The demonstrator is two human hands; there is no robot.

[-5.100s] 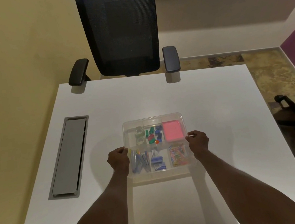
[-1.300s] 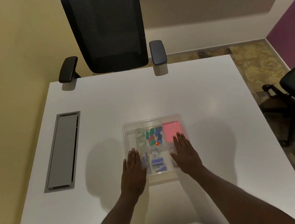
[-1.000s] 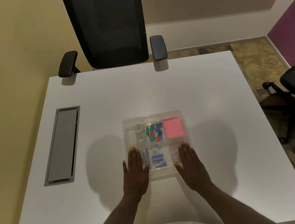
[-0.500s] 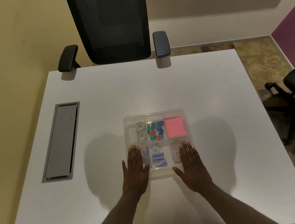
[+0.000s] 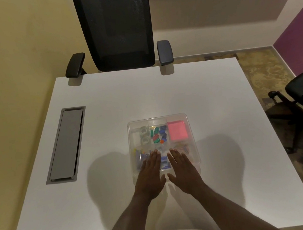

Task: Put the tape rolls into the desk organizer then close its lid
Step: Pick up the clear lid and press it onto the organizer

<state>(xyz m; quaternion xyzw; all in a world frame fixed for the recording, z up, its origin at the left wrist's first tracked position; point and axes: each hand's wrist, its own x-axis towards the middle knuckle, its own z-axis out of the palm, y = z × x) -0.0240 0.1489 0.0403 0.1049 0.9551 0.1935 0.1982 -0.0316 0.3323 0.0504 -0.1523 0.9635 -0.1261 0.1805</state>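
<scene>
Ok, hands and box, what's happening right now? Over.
Left hand and right hand flat, open, pressing the lid's near edge. Tape rolls inside desk organizer, far-left compartment. Nothing in the way.

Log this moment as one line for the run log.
stage: pressing lid shut | left hand: flat, open | right hand: flat, open | tape rolls: back-left compartment of desk organizer | lid: on

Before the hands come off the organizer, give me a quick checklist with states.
1. Tape rolls in the far-left compartment of the desk organizer: ok.
2. Loose rolls on the desk: none seen, ok.
3. Clear lid over the box: ok.
4. Lid latched at all edges: cannot tell.
5. Left hand and right hand flat on the near edge, holding nothing: ok.
</scene>
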